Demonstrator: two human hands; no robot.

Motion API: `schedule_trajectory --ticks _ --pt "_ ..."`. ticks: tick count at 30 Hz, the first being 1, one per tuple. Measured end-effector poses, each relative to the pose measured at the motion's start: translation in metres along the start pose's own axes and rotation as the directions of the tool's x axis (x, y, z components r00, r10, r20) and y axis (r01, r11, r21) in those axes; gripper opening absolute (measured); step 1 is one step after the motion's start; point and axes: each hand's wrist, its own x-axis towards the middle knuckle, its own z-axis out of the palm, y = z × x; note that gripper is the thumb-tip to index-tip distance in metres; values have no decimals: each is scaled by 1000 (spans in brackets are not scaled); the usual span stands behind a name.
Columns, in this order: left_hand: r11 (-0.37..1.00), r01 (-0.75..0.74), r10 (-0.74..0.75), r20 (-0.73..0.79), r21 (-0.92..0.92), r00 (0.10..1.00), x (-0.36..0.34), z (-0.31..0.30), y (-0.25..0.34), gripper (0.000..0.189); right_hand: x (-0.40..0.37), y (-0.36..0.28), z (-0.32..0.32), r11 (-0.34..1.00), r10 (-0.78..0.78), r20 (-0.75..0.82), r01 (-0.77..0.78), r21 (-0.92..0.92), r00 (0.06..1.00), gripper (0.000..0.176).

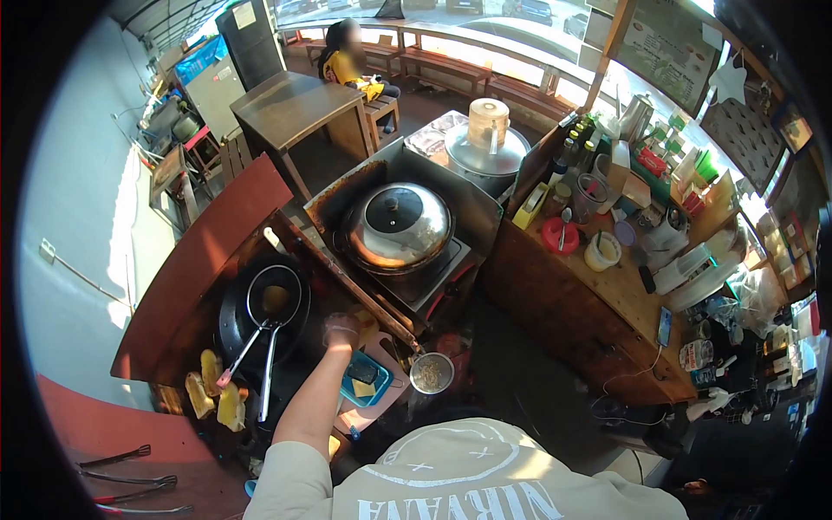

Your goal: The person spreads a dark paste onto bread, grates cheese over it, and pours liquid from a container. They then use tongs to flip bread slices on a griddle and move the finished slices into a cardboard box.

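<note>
My left hand is at the end of my outstretched left arm, between the black wok and the blue tray. Its fingers look curled together; whatever they hold is hidden. Close beside it lie yellowish pieces, partly covered. Inside the tray are a dark item and a pale yellow piece. A strainer and long metal tongs rest over the wok. Several browned bread pieces lie at the wok's near left edge. My right hand does not show.
A lidded pan stands on a stove behind a metal screen. Near my body is a small sieve with bits in it. The wooden counter at right holds bottles and tubs. A seated person is beyond the table.
</note>
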Motion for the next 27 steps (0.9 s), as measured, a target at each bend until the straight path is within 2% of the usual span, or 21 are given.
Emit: schedule_trajectory --ticks 6,8,12,14,18,19,20,21,23,27 --pt "998 51 -51 12 -38 999 -1 6 4 26 8 -2 1 1000 -8 -1 8 -3 1000 30" --pt "999 17 -15 -42 37 999 1 11 3 26 12 -3 0 1000 -10 -1 10 -8 1000 30" --pt "998 38 -38 -12 56 999 -6 -3 4 27 22 -7 -6 999 -30 2 30 -29 1000 29" --pt "999 41 -42 -138 -6 990 -2 10 -1 27 28 -14 -16 998 -45 5 45 -34 999 29" --pt "999 40 -38 -70 28 997 -4 10 -5 29 38 -37 -45 997 -75 11 76 -26 997 29" --pt "997 66 -62 -86 37 994 -1 17 -6 29 43 -46 -54 935 -222 36 223 -276 974 29" --pt "995 92 -87 -101 45 991 3 23 -6 29 45 -54 -60 790 -351 98 351 -502 931 30" --pt "995 92 -87 -101 44 991 -1 19 -5 29 48 -57 -63 790 -351 98 350 -503 931 30" --pt "994 84 -77 -93 75 993 -13 2 -2 30 59 -61 -66 536 -447 178 421 -731 877 32" --pt "989 147 -143 -170 11 975 -8 18 0 36 81 -34 -49 562 -518 157 472 -679 841 33"
